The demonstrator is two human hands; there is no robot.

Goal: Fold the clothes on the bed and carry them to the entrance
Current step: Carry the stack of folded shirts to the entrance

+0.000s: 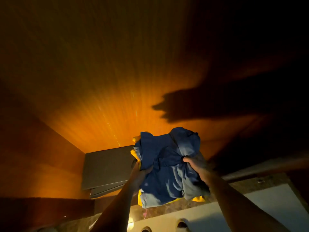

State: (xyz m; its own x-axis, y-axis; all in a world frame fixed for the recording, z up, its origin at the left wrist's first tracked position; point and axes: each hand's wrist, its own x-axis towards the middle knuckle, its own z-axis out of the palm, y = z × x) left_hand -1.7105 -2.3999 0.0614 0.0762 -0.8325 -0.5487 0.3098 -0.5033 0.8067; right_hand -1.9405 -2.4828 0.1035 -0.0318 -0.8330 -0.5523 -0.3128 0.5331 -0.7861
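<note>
Amber light washed the wooden ceiling (pixel 103 77) overhead, and a dark grey box (an air unit, perhaps) (pixel 107 169) sat at about seven o'clock from the bundle you held up. Your left fingers (pixel 147 170) curled into the lower left edge of the clothes (pixel 165 166), thumb side pressed into the blue cloth; your right fingers (pixel 188 160) pinched a gathered ridge of fabric at about three o'clock on the pile. Outward from there, your left hand (pixel 139 177) and right hand (pixel 197 166) ran back into bare forearms that rose from six o'clock. The bundle was blue on its face, with a paler grey-blue piece toward four o'clock and yellow cloth showing at nine and six o'clock. It hung in the air between your two hands, touching nothing else that could be seen, and it threw a ragged shadow (pixel 192 104) on the ceiling at one o'clock. A pale panel (pixel 275 208) with a stone-like border lay at five o'clock, and a small lamp (pixel 130 224) glowed at six.

You looked to be in the carrying step, folding behind you, though the pile seemed bunched rather than flat. Your next move likely called for lowering it to chest height, keeping both grips firm so the yellow layers did not slip out, and finding the entrance, which was not in view.
</note>
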